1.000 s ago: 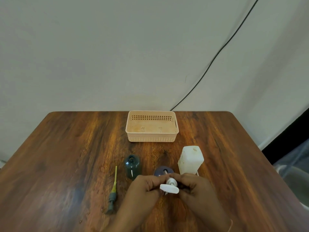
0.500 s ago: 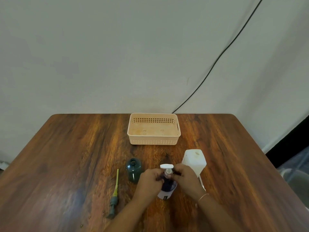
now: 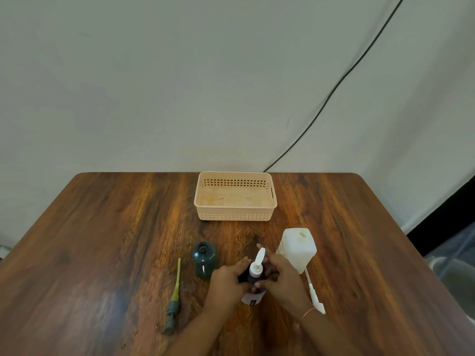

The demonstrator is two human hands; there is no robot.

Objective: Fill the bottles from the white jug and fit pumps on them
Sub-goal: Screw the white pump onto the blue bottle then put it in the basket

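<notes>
table (image 3: 102, 240): dark brown wood, bold grain, smooth varnish with a soft sheen
basket (image 3: 235, 217): peach plastic, matt, walls pierced in a grid
white jug (image 3: 298, 250): cloudy translucent plastic, dull
green bottle (image 3: 204, 260): dark see-through plastic, glossy
dark bottle (image 3: 246, 276): glossy, near black; white label (image 3: 253, 299) at its base, paper or print not clear
white pump (image 3: 257, 265): smooth plastic
spare pump (image 3: 314, 294): smooth white plastic
green pump (image 3: 173, 307): grey-green matt plastic, with a yellowish translucent tube (image 3: 177, 276)
wall (image 3: 180, 86): matt paint
</notes>
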